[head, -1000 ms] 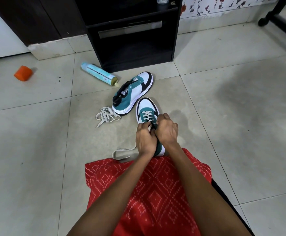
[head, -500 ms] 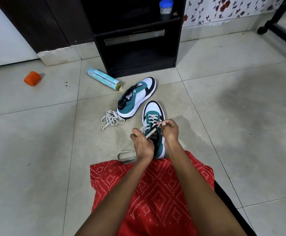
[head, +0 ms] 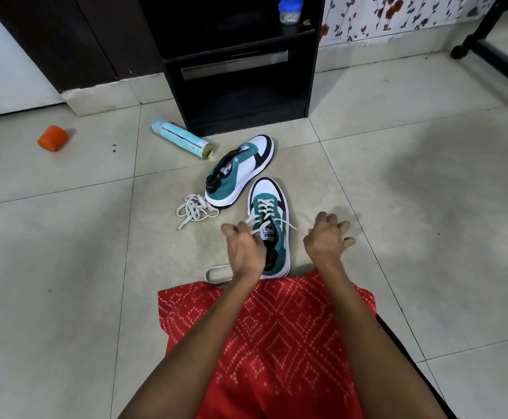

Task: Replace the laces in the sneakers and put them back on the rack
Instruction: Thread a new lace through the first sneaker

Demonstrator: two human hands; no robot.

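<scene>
A teal, white and black sneaker point(head: 269, 204) stands on the floor tiles just beyond my lap, toe pointing away, with a cream lace point(head: 265, 210) crossed through its eyelets. My left hand point(head: 243, 252) pinches the lace's left end beside the tongue. My right hand point(head: 326, 237) hovers to the right of the shoe with its fingers spread; the lace's right end lies just short of it. The second sneaker point(head: 240, 170) leans on its side further back, unlaced. A loose cream lace point(head: 195, 208) lies bunched to its left. The black rack point(head: 237, 71) stands behind.
A lace loop point(head: 216, 273) lies by my left wrist. A light blue spray can point(head: 183, 140) lies at the rack's foot, an orange object point(head: 52, 138) far left. A blue-lidded jar point(head: 290, 9) sits on the rack. A chair base point(head: 494, 55) reaches in at back right.
My hands have drawn apart from above the shoe's tongue. The right hand has swung out to the right and opened, while the left keeps hold of the lace end.
</scene>
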